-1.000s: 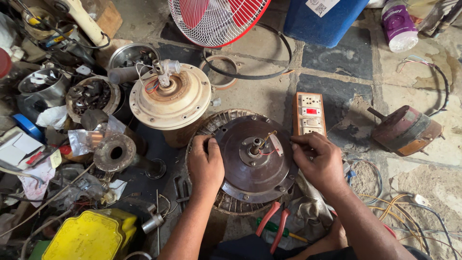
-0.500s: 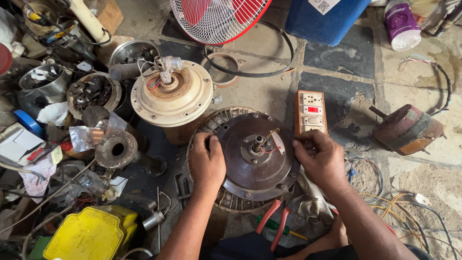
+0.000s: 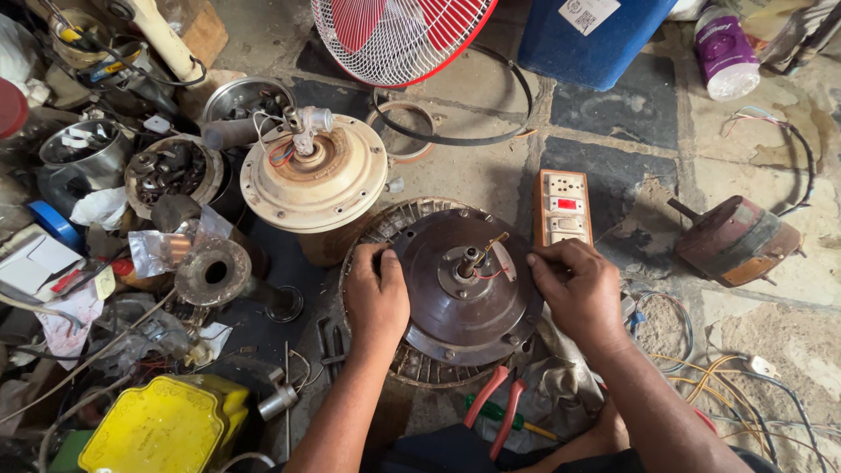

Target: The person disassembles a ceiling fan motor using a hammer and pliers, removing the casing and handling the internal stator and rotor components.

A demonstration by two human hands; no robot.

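Both forearms reach forward from the bottom edge. The left hand (image 3: 375, 293) curls its fingers over the rim of the round dark metal motor cover (image 3: 469, 289) on the floor. The right hand (image 3: 578, 293) pinches its opposite edge. A cream motor housing (image 3: 315, 180) stands beyond.

Place: floor-level fan repair workshop | Ground: cracked stone floor (image 3: 613, 166) | Evidence: opened ceiling-fan motor (image 3: 469, 289), cream motor housing (image 3: 315, 180), red table fan (image 3: 399, 35), switch-and-socket test board (image 3: 563, 208), red-handled pliers (image 3: 495, 412), loose wires (image 3: 710, 372) | Left side: heaped metal parts (image 3: 166, 171)
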